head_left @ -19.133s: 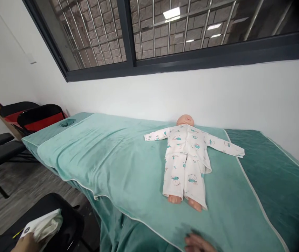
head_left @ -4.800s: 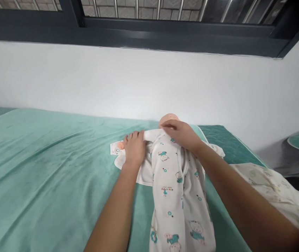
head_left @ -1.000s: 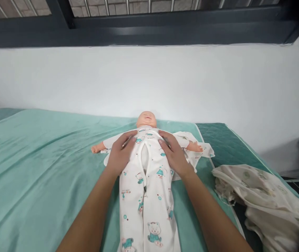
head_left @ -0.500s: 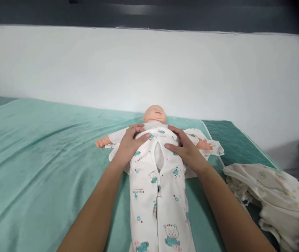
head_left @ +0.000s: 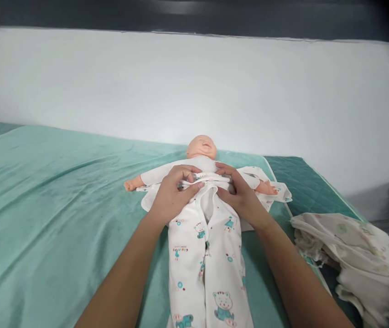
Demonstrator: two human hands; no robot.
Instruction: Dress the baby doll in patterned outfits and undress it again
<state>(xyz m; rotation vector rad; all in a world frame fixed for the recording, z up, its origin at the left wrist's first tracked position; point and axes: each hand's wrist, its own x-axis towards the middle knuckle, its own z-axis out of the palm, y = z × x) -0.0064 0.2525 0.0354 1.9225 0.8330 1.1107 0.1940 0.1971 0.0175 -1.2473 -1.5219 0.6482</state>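
Note:
A baby doll (head_left: 201, 146) lies on its back with its head toward the wall, arms spread sideways, in a plain white top (head_left: 199, 162). White baby pants (head_left: 205, 255) printed with bears cover its lower body, with a split running down the middle. Their upper edge is bunched in a roll across the doll's belly. My left hand (head_left: 175, 191) pinches the bunched waist on the left side, thumb toward the middle. On the right side, my right hand (head_left: 240, 193) grips the same waist between thumb and fingers. Printed white clothing (head_left: 285, 193) lies spread beneath the doll.
A green sheet (head_left: 60, 218) with soft wrinkles covers the bed. To the right sits a crumpled white printed cloth (head_left: 355, 250) over a darker green quilted mat (head_left: 293, 177). A white wall (head_left: 194, 86) rises directly behind the doll's head.
The waist of the pants has come down from the doll's chest and is now folded into a roll, showing more of the white top. Both hands have drawn slightly closer together.

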